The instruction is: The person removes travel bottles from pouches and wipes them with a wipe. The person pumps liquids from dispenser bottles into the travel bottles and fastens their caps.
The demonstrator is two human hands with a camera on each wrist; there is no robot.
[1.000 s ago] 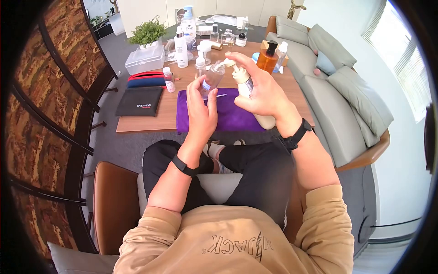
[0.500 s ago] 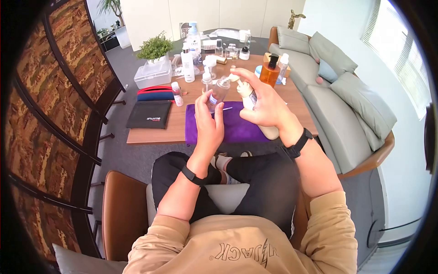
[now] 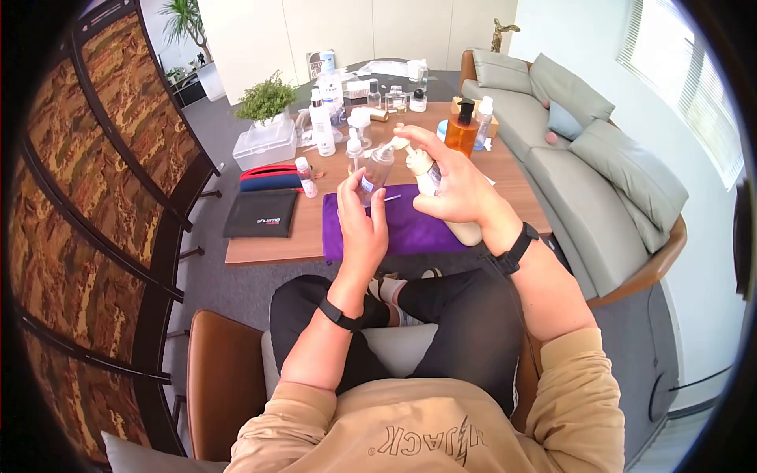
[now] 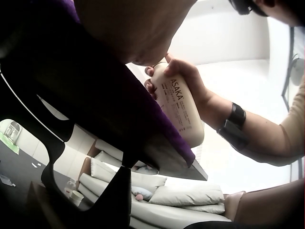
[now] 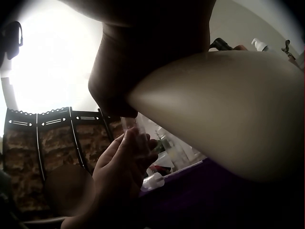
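My left hand (image 3: 364, 225) grips a small clear bottle (image 3: 379, 167) by its lower part, its open mouth facing up. In my right hand (image 3: 461, 185) is a cream pump bottle (image 4: 181, 112) lettered ASAKA, tilted toward the clear bottle. The right forefinger reaches over the pump head (image 3: 400, 143), whose spout is right at the clear bottle's mouth. Seen from the right wrist, the pump bottle's smooth body (image 5: 219, 109) fills much of the view, with the left hand (image 5: 121, 160) beyond it. A purple cloth (image 3: 394, 232) lies below both bottles.
A clear pump bottle (image 3: 355, 154) and a small pink bottle (image 3: 306, 177) stand left of my hands. Farther back are a white bottle (image 3: 322, 126), an amber pump bottle (image 3: 461, 130) and a plastic box (image 3: 264, 146). A black pouch (image 3: 260, 213) lies at the table's left front.
The head view has shifted, so the table appears lower and slightly to the right. Both hands keep their hold, the pump spout staying at the clear bottle's mouth.
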